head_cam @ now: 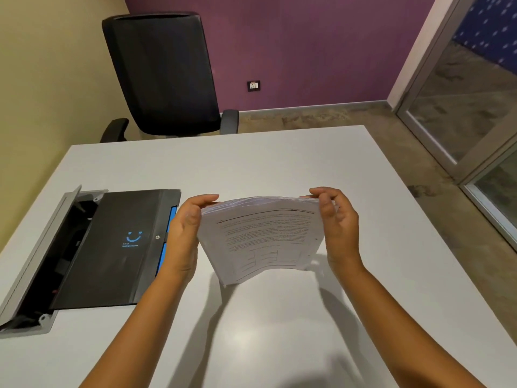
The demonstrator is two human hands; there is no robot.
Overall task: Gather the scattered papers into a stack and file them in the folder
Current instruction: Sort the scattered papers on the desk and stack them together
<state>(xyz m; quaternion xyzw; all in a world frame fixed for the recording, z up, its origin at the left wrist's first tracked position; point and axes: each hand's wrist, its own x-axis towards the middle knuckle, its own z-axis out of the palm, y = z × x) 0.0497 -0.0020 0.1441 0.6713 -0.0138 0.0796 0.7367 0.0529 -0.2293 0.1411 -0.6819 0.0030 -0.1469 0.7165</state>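
Both hands, the left hand [184, 233] and the right hand [340, 228], are holding the stack of papers [260, 239] upright above the desk [279, 163], each grip closed on one side edge. The black folder [112, 247] is lying closed on the desk at 9 o'clock from the papers, just beside the left hand.

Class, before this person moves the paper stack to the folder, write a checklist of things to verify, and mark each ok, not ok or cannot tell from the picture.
1. All papers gathered: ok. One paper stack is held; no loose sheets show on the white table.
2. Both sides gripped: ok. The left hand and right hand hold opposite edges.
3. Edges squared: not ok. Sheets fan apart at the top edge and the stack bows.
4. Black folder within reach: ok. It lies beside the left hand.
5. Folder open to receive papers: not ok. It lies shut.
6. Folder has room inside: cannot tell.
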